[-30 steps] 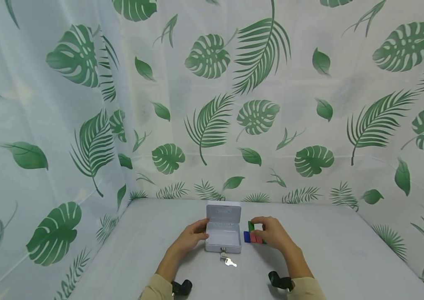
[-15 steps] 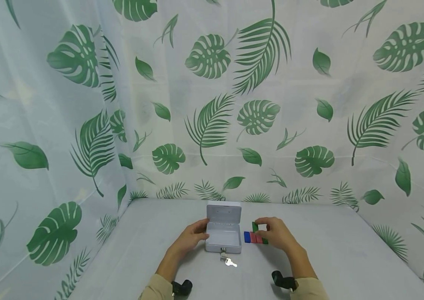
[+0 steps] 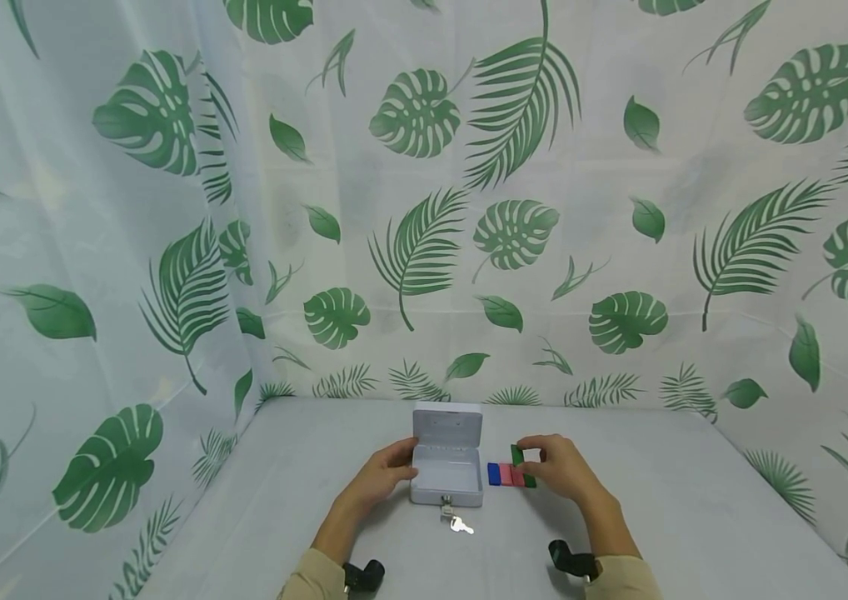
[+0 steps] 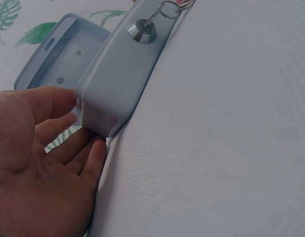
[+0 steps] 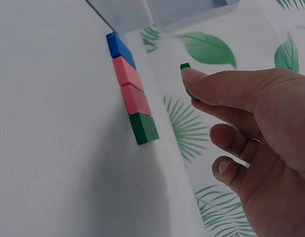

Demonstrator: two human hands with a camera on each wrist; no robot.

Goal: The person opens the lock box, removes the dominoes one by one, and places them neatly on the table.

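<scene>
A grey metal cash box point(image 3: 446, 475) sits on the table with its lid point(image 3: 447, 425) raised. My left hand point(image 3: 379, 475) rests against the box's left side; in the left wrist view its fingers are loosely bent along that wall, with the thumb near the front corner. Between thumb and index finger, my right hand point(image 3: 562, 467) pinches a small green block point(image 5: 185, 65), mostly covered by the fingers. It is held above and behind a row of blocks: one blue point(image 5: 120, 49), two pink-red blocks point(image 5: 136, 100), and another green one point(image 5: 144, 128) at the right end.
Keys point(image 3: 460, 524) hang from the lock point(image 4: 142, 31) on the box's front and lie on the white-covered table point(image 3: 319, 433). A leaf-patterned curtain point(image 3: 514, 350) stands behind the table and along the left.
My right hand has shifted a little to the right with the pinched green block, from above the row's left part toward its right end. The left hand and box stay put.
</scene>
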